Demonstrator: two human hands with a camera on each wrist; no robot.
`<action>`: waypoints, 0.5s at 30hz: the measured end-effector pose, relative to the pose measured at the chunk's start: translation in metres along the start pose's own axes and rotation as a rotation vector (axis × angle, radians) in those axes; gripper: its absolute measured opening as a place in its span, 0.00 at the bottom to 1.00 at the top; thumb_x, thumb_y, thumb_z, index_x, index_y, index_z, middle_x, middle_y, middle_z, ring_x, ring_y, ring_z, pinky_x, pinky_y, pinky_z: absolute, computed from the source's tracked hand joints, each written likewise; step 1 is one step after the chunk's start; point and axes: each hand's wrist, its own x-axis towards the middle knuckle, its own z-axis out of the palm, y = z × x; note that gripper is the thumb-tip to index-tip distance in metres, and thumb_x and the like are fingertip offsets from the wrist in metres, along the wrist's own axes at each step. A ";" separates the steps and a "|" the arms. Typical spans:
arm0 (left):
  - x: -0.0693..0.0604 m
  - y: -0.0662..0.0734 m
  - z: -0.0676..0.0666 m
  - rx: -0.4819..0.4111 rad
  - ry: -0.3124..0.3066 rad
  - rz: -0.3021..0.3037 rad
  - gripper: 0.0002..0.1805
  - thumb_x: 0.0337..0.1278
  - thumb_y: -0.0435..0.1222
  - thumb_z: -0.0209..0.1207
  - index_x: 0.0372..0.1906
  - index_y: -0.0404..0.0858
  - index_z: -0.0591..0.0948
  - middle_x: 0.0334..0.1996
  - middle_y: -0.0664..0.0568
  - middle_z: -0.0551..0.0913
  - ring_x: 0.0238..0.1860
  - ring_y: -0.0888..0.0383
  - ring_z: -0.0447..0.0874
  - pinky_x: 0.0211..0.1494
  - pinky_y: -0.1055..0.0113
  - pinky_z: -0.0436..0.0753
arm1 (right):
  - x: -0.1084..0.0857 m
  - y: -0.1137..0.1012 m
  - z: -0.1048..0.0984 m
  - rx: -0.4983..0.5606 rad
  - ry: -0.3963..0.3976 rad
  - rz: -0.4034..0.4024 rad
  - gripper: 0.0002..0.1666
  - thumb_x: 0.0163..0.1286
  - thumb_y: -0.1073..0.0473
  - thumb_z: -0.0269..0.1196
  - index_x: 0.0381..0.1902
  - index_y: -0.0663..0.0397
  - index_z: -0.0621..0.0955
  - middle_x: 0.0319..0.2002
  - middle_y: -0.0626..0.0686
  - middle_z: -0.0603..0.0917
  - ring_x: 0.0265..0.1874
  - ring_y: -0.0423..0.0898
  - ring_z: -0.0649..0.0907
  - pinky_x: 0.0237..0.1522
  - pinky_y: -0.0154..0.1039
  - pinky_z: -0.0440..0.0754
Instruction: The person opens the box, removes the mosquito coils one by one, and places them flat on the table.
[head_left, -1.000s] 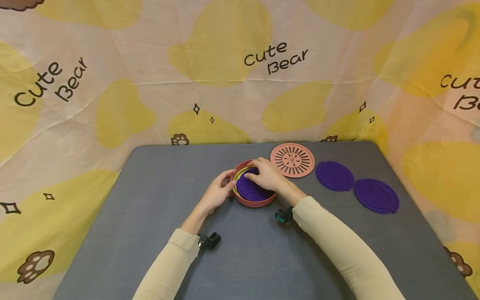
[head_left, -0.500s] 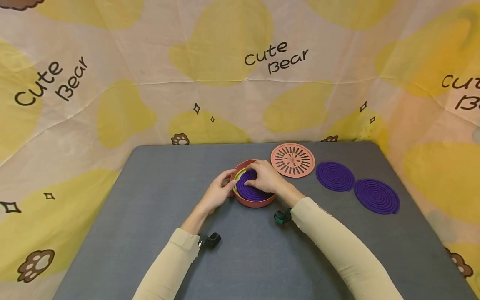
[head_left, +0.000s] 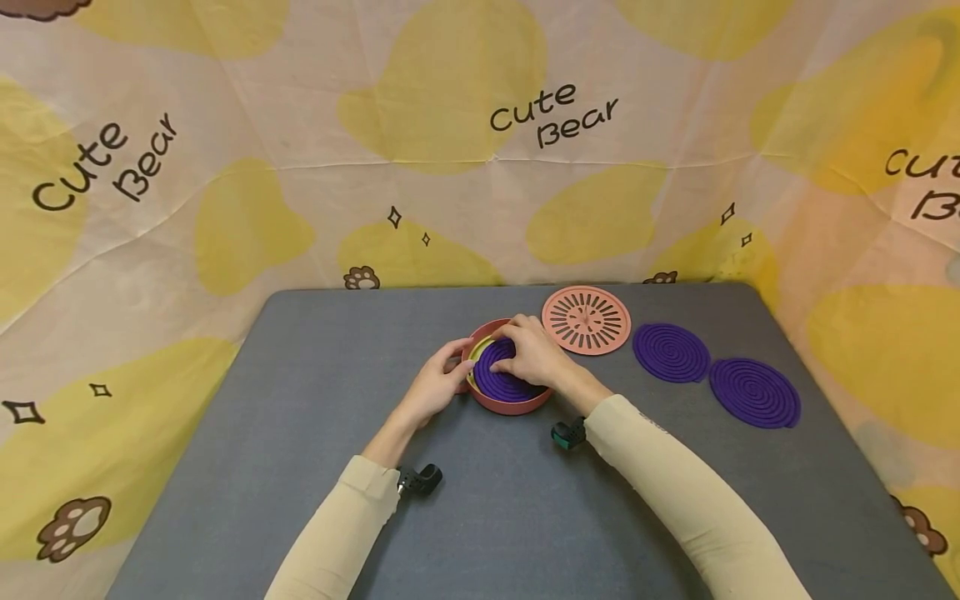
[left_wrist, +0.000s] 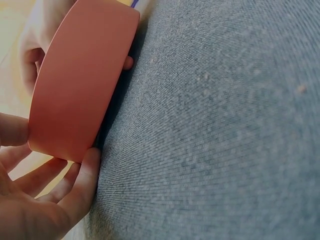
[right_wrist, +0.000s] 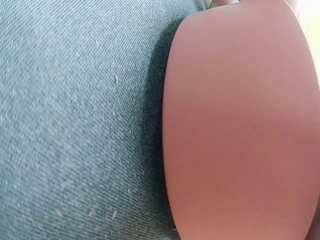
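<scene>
A round pink tray (head_left: 510,408) with a tall wall stands on the table in the head view. Inside it lies a purple spiral coaster (head_left: 497,382), with a yellow-green round piece (head_left: 477,346) showing at its left edge. My left hand (head_left: 435,385) grips the tray's left side; in the left wrist view, its fingers (left_wrist: 82,182) hold the pink wall (left_wrist: 82,80) low down. My right hand (head_left: 534,354) reaches over the far rim and pinches the purple coaster. The right wrist view is filled mostly by the tray's wall (right_wrist: 240,125), so the right fingertips are hidden there.
Behind and right of the tray lies a flat pink slotted disc (head_left: 586,321). Farther right are two more purple spiral coasters, one nearer (head_left: 670,352) and one beyond it (head_left: 753,392). A printed cloth (head_left: 442,208) hangs behind the grey table (head_left: 337,350).
My right thumb has shifted slightly toward me over the purple coaster since a second ago. The left hand and the tray have stayed in place.
</scene>
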 end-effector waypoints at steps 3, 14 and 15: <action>0.000 0.000 0.000 -0.003 0.002 0.001 0.24 0.78 0.38 0.53 0.74 0.46 0.71 0.70 0.44 0.71 0.64 0.47 0.77 0.54 0.53 0.84 | 0.000 0.000 -0.002 0.024 0.005 0.000 0.33 0.61 0.45 0.76 0.61 0.50 0.83 0.56 0.58 0.77 0.56 0.56 0.75 0.58 0.52 0.76; -0.001 0.000 0.000 -0.004 0.006 0.011 0.24 0.78 0.38 0.54 0.74 0.46 0.71 0.70 0.44 0.71 0.64 0.46 0.77 0.55 0.52 0.84 | 0.000 0.001 -0.010 0.133 -0.007 -0.019 0.29 0.61 0.50 0.76 0.58 0.52 0.84 0.54 0.58 0.75 0.53 0.55 0.75 0.57 0.53 0.77; -0.001 0.000 0.000 -0.001 0.003 0.014 0.24 0.78 0.38 0.54 0.74 0.46 0.70 0.70 0.44 0.71 0.64 0.46 0.77 0.55 0.52 0.84 | 0.000 0.001 -0.011 0.140 -0.016 -0.013 0.28 0.62 0.50 0.76 0.58 0.52 0.84 0.54 0.58 0.75 0.54 0.56 0.74 0.57 0.53 0.77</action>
